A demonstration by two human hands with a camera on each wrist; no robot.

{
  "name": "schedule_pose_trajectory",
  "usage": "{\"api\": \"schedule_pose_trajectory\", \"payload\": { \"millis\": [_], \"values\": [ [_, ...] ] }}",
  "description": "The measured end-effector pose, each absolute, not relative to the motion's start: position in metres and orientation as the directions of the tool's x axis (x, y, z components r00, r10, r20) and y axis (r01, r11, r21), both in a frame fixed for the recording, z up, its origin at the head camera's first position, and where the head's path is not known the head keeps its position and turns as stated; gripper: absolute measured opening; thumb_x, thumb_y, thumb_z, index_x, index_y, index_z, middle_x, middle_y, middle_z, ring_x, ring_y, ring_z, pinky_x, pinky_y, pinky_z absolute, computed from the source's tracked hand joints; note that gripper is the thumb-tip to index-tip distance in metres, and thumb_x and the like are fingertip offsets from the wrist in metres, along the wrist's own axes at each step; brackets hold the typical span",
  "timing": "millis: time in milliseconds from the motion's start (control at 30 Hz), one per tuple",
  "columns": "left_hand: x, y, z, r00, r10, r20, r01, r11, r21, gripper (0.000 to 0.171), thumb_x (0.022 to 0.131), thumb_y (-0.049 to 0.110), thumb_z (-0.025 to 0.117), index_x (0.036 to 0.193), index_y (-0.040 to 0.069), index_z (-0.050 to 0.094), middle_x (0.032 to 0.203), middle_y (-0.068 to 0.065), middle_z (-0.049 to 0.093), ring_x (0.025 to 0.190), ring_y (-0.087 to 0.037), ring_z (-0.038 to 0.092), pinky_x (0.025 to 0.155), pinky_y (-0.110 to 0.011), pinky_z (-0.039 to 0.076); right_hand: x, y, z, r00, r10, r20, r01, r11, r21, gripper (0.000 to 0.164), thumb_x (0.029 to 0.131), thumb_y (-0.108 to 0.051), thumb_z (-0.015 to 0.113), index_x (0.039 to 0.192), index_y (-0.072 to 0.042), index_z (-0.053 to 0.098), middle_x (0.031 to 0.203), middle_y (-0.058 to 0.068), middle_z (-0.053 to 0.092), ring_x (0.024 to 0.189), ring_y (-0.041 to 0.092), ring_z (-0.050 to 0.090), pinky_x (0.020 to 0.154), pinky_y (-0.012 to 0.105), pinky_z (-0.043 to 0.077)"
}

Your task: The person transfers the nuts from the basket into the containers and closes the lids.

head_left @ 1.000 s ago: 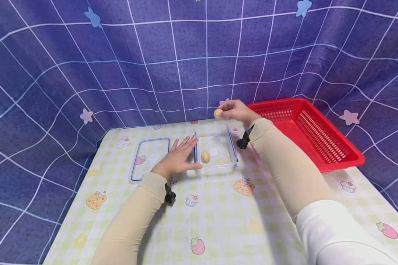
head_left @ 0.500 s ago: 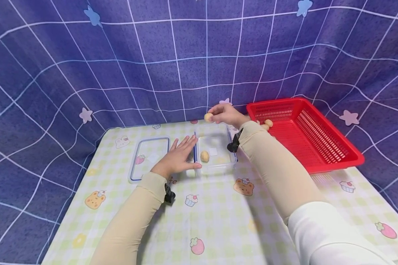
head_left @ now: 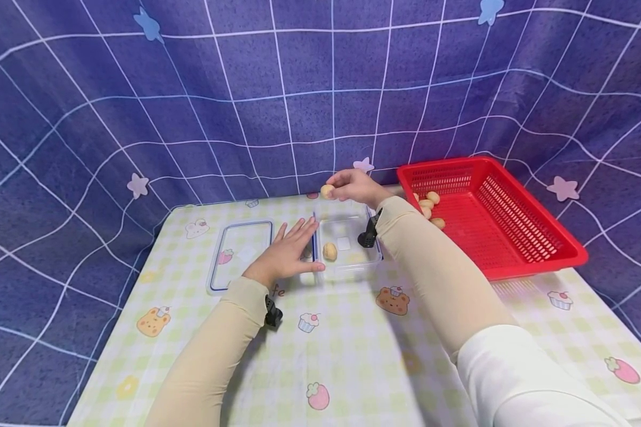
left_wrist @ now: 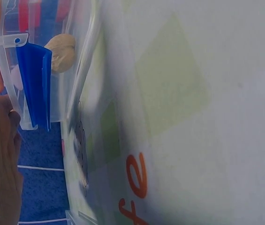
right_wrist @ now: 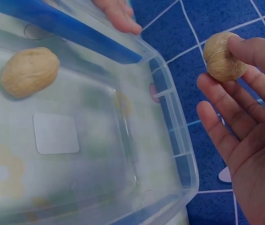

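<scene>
Clear plastic box (head_left: 347, 270), frame centre: our left hand (head_left: 284, 256), fingers spread, likely steadies it; right hand (head_left: 359, 187) pinches walnut (right_wrist: 220, 60) near rim.

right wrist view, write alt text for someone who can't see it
A right hand pinches a walnut at the picture's right, beyond the rim of a clear plastic box. A second walnut lies inside the box, and the left hand shows at the top, near its blue flap. Behind hangs blue cloth with pale lines.
</scene>
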State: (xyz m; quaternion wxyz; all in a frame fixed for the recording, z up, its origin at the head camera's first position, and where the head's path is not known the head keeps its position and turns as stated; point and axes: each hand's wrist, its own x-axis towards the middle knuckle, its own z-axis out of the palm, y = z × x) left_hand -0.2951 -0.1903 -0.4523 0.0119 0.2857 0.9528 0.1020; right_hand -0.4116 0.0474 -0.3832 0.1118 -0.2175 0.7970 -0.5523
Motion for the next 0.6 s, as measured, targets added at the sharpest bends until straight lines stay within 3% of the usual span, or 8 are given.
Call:
{"api": "schedule_pose_trajectory", "payload": {
  "millis": [267,600],
  "values": [
    [-0.2961,-0.1913,-0.4540,-0.836,0.548,0.030,0.542,0.816,0.200,0.111,0.085,0.081,0.051,0.164,0.015,0.008,0.171,-0.004,0.008,0.156,-0.026,0.003,0.123,-0.056,-0.004,-0.4132,0.0431,-0.3870,-0.877,-0.475,0.066,-0.221,0.277,-0.935,0.034,0.090,-0.006,0.071,0.122,0.003,0.065,0.114,0.017,0.070,0.091,0.017,0.066,0.079,0.031,0.055],
    [-0.2987,-0.1923,-0.4574,-0.840,0.542,0.022,0.535,0.820,0.202,0.115,0.081,0.090,0.042,0.164,0.019,0.005,0.171,-0.003,0.006,0.157,-0.027,0.004,0.123,-0.053,-0.007,-0.4135,0.0435,-0.3866,-0.886,-0.459,0.067,-0.207,0.260,-0.943,0.035,0.091,-0.010,0.069,0.124,0.001,0.062,0.119,0.017,0.067,0.097,0.022,0.065,0.085,0.039,0.055]
  ]
}}
